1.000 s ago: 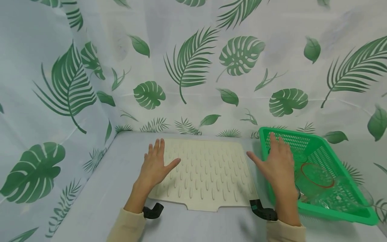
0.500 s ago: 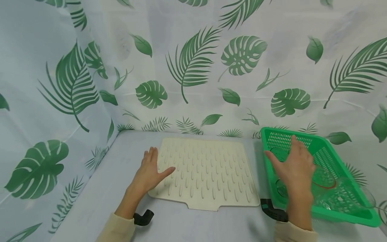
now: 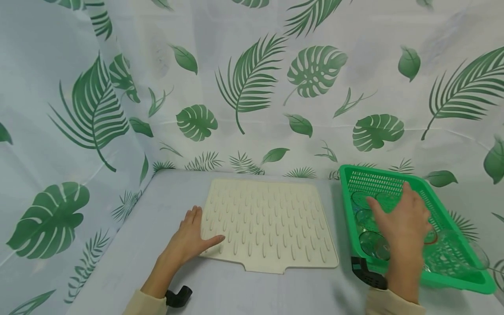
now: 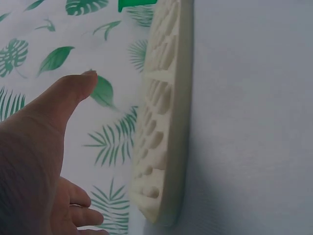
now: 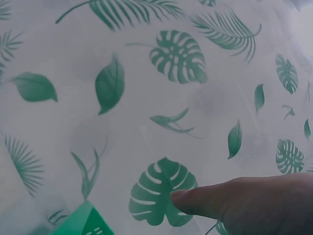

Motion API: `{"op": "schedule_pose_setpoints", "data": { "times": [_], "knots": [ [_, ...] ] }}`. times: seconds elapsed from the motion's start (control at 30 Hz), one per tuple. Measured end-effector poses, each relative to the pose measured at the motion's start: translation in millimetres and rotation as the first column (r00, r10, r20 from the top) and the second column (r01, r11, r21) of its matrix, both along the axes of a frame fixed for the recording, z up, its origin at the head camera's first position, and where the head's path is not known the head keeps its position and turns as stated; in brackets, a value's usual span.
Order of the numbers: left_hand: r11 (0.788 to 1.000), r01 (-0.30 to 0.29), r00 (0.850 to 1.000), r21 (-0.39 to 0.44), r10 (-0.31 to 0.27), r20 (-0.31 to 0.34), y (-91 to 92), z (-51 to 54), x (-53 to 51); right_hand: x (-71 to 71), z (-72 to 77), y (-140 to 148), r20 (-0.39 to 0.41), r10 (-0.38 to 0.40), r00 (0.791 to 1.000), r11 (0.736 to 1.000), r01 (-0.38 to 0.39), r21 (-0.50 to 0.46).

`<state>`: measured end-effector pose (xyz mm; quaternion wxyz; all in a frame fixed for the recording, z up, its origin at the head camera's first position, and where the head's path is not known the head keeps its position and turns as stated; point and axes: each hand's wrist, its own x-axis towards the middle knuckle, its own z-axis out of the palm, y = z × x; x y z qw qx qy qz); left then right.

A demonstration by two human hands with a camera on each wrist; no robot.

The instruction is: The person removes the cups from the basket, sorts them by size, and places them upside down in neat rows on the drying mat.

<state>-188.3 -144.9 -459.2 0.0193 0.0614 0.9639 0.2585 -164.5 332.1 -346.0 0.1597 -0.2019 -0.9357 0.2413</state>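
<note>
A cream drainer board (image 3: 267, 223) with raised oval ridges lies flat on the table, its front tab toward me. My left hand (image 3: 187, 240) hovers at the board's left edge, fingers extended and thumb out; it holds nothing. In the left wrist view the thumb (image 4: 63, 93) stays apart from the ridged board (image 4: 171, 122). My right hand (image 3: 405, 221), slightly blurred, is spread above the green plastic basket (image 3: 344, 205), holding nothing visible. Several clear glasses lie inside, among them a glass (image 3: 370, 243) near the front left corner. A red-rimmed one is mostly hidden behind the hand.
A clear stemmed glass (image 3: 458, 256) leans over the basket's right rim, its stem sticking outward. Behind the table hangs a white leaf-print curtain (image 3: 252, 87), which also closes off the left side. The pale table (image 3: 149, 236) extends left of the board.
My right hand has moved rightward from the basket's left side to over its middle. The left hand has drawn back a little toward me and left. Board and basket stay put.
</note>
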Motion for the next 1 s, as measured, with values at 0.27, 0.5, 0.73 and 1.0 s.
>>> {"op": "schedule_pose_setpoints", "data": {
  "times": [0.27,0.5,0.73,1.0],
  "knots": [
    [1.000,0.014,1.000,-0.015,-0.014,0.010,-4.7,-15.8,10.4,4.2,0.6,14,0.033,-0.052,0.998,0.998,0.053,-0.030],
    [0.999,0.015,1.000,-0.036,-0.016,-0.010,-7.0,-22.6,17.3,8.1,0.8,23,0.058,-0.065,0.996,0.996,0.069,-0.061],
    [0.999,0.023,1.000,-0.045,-0.024,-0.019,-10.1,-25.3,21.2,9.2,2.1,26,0.112,-0.078,0.991,0.994,0.086,-0.073],
    [0.998,0.041,0.998,-0.056,-0.043,-0.036,-12.7,-27.1,20.5,14.2,-1.8,34,0.164,-0.102,0.981,0.987,0.120,-0.108]
  ]
}}
